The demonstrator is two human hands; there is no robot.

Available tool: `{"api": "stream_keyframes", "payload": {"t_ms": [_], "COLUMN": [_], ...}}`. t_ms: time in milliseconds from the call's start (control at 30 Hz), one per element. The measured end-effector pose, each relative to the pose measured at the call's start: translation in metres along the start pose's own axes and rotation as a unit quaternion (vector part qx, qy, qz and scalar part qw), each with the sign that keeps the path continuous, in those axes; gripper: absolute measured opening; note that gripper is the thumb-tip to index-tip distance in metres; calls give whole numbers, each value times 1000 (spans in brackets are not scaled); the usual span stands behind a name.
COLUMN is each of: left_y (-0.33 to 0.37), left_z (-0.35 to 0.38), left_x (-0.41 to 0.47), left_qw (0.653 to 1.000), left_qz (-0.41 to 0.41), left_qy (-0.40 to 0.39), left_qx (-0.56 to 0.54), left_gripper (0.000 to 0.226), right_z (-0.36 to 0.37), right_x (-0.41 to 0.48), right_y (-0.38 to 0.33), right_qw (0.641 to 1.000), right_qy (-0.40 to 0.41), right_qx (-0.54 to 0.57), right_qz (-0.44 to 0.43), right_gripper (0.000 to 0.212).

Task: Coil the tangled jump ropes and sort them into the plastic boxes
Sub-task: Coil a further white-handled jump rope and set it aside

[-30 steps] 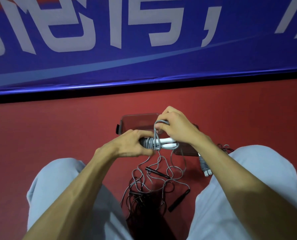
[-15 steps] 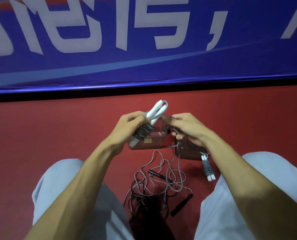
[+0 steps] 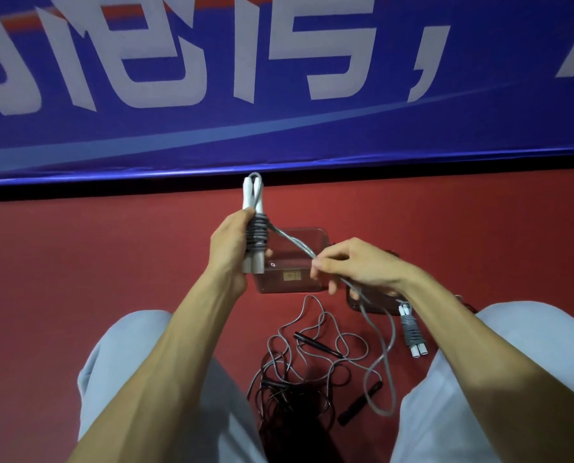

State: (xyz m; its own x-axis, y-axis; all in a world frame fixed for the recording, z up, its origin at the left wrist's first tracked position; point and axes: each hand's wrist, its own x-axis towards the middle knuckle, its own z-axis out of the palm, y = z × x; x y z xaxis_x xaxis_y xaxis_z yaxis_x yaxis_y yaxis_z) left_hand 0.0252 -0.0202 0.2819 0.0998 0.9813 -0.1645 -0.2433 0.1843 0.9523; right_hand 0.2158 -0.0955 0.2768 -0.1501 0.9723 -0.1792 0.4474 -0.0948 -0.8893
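Observation:
My left hand point(image 3: 229, 242) grips the two white handles of a grey jump rope point(image 3: 255, 225), held upright, with grey cord wound several times round them. The loose cord runs down to my right hand point(image 3: 356, 265), which pinches it, then trails to the floor. A clear plastic box point(image 3: 292, 279) sits on the red floor beneath my hands. A second clear box point(image 3: 372, 302) lies partly hidden under my right wrist. A coiled grey rope with white handles point(image 3: 412, 332) lies beside it. A tangle of black and grey ropes point(image 3: 299, 385) lies between my knees.
A black handle point(image 3: 359, 402) lies on the floor right of the tangle, another black handle point(image 3: 315, 344) above it. A blue banner with white characters point(image 3: 279, 95) stands along the far edge of the red floor. My knees frame the tangle on both sides.
My left hand lifted the wrapped handles and turned them upright. My right hand moved off the bundle to the right and drew the loose cord out taut.

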Motion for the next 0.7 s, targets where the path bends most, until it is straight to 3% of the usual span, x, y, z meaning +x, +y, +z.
{"api": "stream_keyframes", "payload": {"t_ms": [100,167,267,400,467,600,700], "left_y": [-8,-12,-16,-21,-23,-27,-28], "left_z": [-6,-9,-13,-8,-6,-5,-1], "left_x": [7,11,14,9,8,3,-4], "left_qw": [995,976,912,826,785,705,672], "left_qz": [71,136,183,209,209,208,218], "left_qy": [13,11,12,-22,-64,-199,-260], "left_qx": [65,172,367,523,580,648,659], "left_gripper": [9,9,21,30,36,41,39], "right_z": [3,1,-8,-9,-4,-7,-8], "right_x": [-2,-5,-12,-20,-21,-18,-14], "right_y": [-2,-6,-13,-18,-20,-17,-12], "right_qw": [997,987,955,927,910,865,852], "right_qy": [-11,30,93,40,26,88,140], "right_qx": [-76,-156,-263,-340,-371,-442,-438], "right_qz": [-5,-36,-101,-152,-182,-219,-251], "right_gripper": [17,12,15,18,19,15,21]}}
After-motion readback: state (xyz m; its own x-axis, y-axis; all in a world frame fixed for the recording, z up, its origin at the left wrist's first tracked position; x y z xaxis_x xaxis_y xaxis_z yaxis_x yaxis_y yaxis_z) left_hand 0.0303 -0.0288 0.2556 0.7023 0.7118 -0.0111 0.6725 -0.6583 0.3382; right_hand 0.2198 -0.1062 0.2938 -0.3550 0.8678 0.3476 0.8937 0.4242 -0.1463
